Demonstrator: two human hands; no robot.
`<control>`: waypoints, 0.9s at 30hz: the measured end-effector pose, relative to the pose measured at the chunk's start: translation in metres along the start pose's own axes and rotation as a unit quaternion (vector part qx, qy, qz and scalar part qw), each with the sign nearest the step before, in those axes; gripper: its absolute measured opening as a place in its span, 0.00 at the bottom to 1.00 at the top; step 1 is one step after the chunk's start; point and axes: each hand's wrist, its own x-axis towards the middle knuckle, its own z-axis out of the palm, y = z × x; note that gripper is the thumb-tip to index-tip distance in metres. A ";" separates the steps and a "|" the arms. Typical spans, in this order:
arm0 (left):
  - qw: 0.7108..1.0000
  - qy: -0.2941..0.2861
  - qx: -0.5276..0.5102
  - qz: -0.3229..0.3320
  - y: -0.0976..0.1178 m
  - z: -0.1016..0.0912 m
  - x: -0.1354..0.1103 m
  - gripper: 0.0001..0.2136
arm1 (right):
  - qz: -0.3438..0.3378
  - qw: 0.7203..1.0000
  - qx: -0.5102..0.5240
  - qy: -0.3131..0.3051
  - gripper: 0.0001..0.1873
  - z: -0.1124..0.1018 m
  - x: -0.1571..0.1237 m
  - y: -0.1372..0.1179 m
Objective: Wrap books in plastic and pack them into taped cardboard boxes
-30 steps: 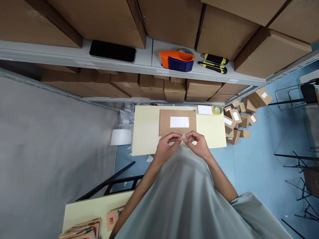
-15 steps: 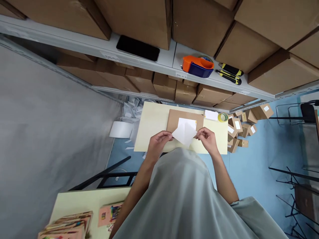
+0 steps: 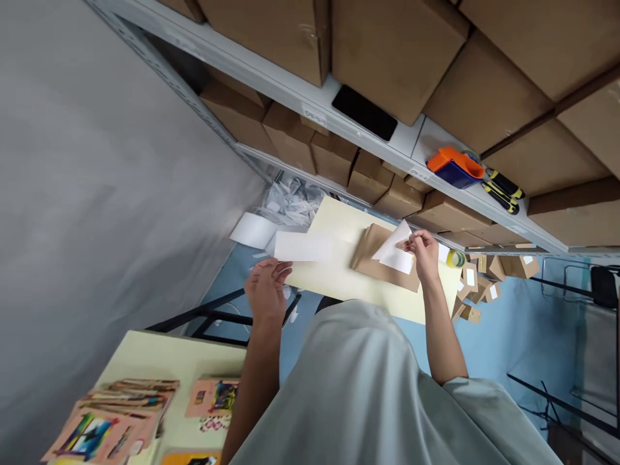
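My left hand (image 3: 264,294) is out to the left of the pale yellow table (image 3: 339,278), fingers pinched on one end of a white paper strip (image 3: 303,247) that sticks out over the table's edge. My right hand (image 3: 424,252) is over a brown paper envelope (image 3: 378,258) lying on the table. Its fingers pinch a white label (image 3: 396,248) just above the envelope.
Grey shelves behind the table carry cardboard boxes, a black phone (image 3: 364,113), an orange and blue tape dispenser (image 3: 455,168) and yellow-black cutters (image 3: 506,190). A tape roll (image 3: 455,259) sits on the table's right end. Small labelled boxes (image 3: 479,284) and paper scraps (image 3: 290,201) lie on the floor. Colourful cards (image 3: 121,413) cover a near table.
The two hands, together over the envelope before, have parted: the left went left with a white strip, the right stays over the envelope with the label. The view swung left.
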 end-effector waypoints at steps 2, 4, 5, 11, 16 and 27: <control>1.000 0.015 0.002 0.018 0.001 -0.013 0.006 0.13 | 0.007 0.999 0.007 -0.041 0.14 0.033 0.016 -0.003; 1.000 0.006 0.011 0.017 -0.001 -0.022 0.007 0.14 | 0.012 0.995 0.008 -0.096 0.16 0.074 0.032 -0.005; 1.000 -0.002 0.018 0.013 -0.003 -0.025 0.007 0.14 | 0.017 0.992 0.006 -0.122 0.18 0.096 0.041 -0.005; 0.997 -0.034 0.069 -0.004 -0.018 -0.035 -0.006 0.19 | 0.000 0.951 -0.061 -0.304 0.17 0.229 0.084 -0.006; 0.998 -0.045 0.044 -0.021 -0.023 -0.036 -0.014 0.21 | -0.011 0.918 -0.145 -0.370 0.18 0.271 0.083 -0.002; 0.975 -0.204 0.076 -0.053 -0.015 0.014 -0.032 0.22 | -0.021 0.954 -0.073 -0.289 0.18 0.102 -0.008 0.026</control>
